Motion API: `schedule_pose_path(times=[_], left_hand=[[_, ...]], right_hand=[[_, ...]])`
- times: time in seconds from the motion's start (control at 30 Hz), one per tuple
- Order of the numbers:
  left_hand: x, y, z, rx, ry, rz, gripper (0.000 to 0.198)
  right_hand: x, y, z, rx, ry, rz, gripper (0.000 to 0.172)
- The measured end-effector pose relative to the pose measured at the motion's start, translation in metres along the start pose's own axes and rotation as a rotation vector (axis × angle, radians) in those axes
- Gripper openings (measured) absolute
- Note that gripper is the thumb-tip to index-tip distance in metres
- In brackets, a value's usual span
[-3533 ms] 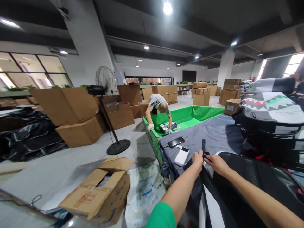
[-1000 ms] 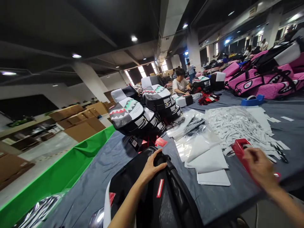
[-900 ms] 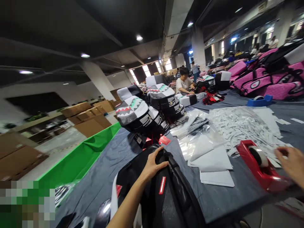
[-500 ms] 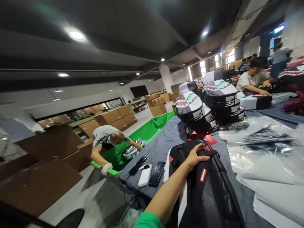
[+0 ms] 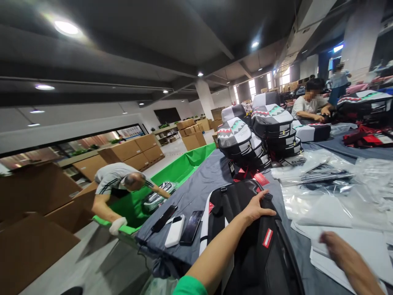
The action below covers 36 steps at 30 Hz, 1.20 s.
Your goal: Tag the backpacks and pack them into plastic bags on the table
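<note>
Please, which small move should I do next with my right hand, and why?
Probably pick up one white sheet with your right hand. That hand is right over the sheets and seems to hold nothing, while your left hand rests on the black backpack beside them and can steady it.

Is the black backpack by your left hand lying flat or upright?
Lying flat: the black backpack rests on the gray cloth under the left hand.

Round ceiling lamps [image 5: 66,27] and distant windows [image 5: 285,77] give bright, even light beneath a dark ceiling [image 5: 129,53]. My right hand [image 5: 345,250] smears with motion blur, and the wide lens bends everything toward the frame's edges.
</note>
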State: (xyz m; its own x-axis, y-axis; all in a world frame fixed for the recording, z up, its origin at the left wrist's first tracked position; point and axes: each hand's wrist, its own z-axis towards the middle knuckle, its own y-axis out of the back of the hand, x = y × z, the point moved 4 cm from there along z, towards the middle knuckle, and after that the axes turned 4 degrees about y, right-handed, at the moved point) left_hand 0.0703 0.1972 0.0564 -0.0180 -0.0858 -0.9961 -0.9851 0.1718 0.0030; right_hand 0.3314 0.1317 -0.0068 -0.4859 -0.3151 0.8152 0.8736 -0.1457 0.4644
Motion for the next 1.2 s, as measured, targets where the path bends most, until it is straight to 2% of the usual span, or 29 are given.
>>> schedule_pose_path(times=[0.07,0.13,0.2,0.27,0.4,0.53,0.8,1.03,1.2], left_hand=[[0.001,0.001,0.003,0.015,0.019,0.005,0.098],[0.002,0.002,0.005,0.024,0.027,0.006,0.097],[0.002,0.003,0.006,0.032,0.033,0.009,0.097],[0.002,0.003,0.006,0.039,0.033,0.013,0.097],[0.004,0.003,0.005,0.052,0.028,0.010,0.097],[0.005,0.002,0.005,0.058,0.021,0.013,0.096],[0.006,0.002,0.007,0.050,-0.004,0.067,0.096],[0.007,0.002,0.007,0.055,-0.022,0.115,0.095],[0.010,0.003,0.009,0.040,-0.026,0.143,0.095]], right_hand=[[0.026,-0.024,0.009,0.135,0.019,0.077,0.055],[0.049,-0.048,0.023,0.213,0.052,0.105,0.054],[0.059,-0.064,0.037,0.224,0.081,0.070,0.052],[0.058,-0.072,0.046,0.230,0.096,0.016,0.049],[0.042,-0.073,0.053,0.232,0.102,-0.121,0.042],[0.037,-0.072,0.055,0.211,0.117,-0.166,0.040],[0.039,-0.077,0.061,0.205,0.126,-0.136,0.042],[0.046,-0.072,0.063,0.227,0.121,-0.066,0.043],[0.049,-0.069,0.063,0.182,0.094,0.036,0.045]])
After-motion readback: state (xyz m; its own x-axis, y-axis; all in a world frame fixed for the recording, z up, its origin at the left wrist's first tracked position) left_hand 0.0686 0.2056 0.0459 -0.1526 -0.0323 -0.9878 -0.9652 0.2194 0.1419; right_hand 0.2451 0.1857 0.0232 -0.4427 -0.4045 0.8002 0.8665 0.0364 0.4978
